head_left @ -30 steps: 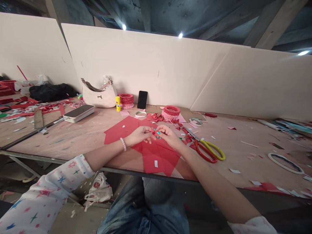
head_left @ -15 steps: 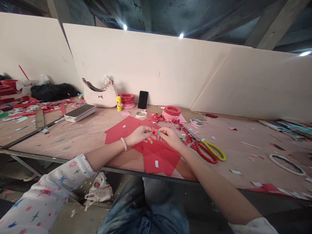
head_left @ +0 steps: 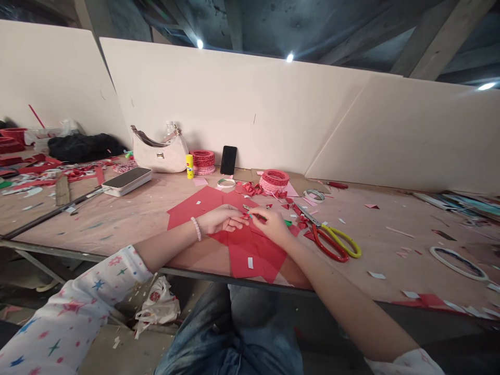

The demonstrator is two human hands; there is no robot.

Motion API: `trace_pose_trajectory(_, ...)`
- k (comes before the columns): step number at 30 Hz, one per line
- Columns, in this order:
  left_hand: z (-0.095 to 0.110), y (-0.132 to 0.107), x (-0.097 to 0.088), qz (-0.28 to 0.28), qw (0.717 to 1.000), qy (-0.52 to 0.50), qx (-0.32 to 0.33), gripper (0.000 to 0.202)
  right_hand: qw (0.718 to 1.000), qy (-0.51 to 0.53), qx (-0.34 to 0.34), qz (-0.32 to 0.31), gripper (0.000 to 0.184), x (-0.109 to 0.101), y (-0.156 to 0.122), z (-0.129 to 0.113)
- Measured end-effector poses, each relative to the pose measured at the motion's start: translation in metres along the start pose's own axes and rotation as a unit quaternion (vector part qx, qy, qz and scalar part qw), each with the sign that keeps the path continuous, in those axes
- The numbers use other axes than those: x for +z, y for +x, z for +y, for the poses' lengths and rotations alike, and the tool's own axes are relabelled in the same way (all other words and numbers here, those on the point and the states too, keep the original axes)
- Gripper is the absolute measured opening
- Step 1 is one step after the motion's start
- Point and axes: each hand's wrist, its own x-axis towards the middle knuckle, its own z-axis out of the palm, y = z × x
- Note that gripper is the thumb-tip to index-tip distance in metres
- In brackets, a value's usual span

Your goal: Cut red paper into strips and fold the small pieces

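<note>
Over the red paper sheets [head_left: 250, 245], both hands meet fingertip to fingertip. My left hand [head_left: 223, 219], with a beaded bracelet at the wrist, pinches a small piece of red paper [head_left: 246, 215]. The thumb and forefinger of my right hand [head_left: 270, 223] close on the same piece from the other side; fingers partly hide its shape. Scissors [head_left: 332, 242] with one red and one yellow handle lie just right of my right hand. Behind the hands are small folded red paper pieces [head_left: 250, 188] and a stack of red and pink rings [head_left: 275, 182].
A glue stick [head_left: 189, 166], a second ring stack [head_left: 203, 162], a phone [head_left: 228, 160] and a handbag [head_left: 160, 153] stand along the back board. Tape rolls [head_left: 314, 196], a red-handled tool [head_left: 337, 185], a white oval ring [head_left: 459, 263] and paper scraps lie about. A white case [head_left: 127, 182] sits left.
My right fingers have shifted and turned at the small red paper piece, and my left fingers have curled in more beneath it. Things on the table stay where they were.
</note>
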Motion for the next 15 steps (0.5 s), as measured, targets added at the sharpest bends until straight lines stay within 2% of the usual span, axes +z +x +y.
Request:
trace_pose_trajectory(7, 0.003, 0.001, -0.005, -0.018, 0.996, -0.057, -0.063, 0.015, 0.998, 0.036, -0.014, -0.048, 0.018, -0.004, 0.002, 0.001)
trace_pose_trajectory(12, 0.003, 0.0, -0.004, -0.01, 0.998, -0.023, -0.057, 0.016, 0.996, 0.046, -0.018, -0.07, 0.018, -0.008, 0.004, -0.004)
trace_pose_trajectory(15, 0.002, 0.0, -0.004, -0.014, 0.999, 0.016, -0.031, 0.016, 0.995, 0.05, -0.017, -0.082, 0.018, -0.01, 0.004, -0.006)
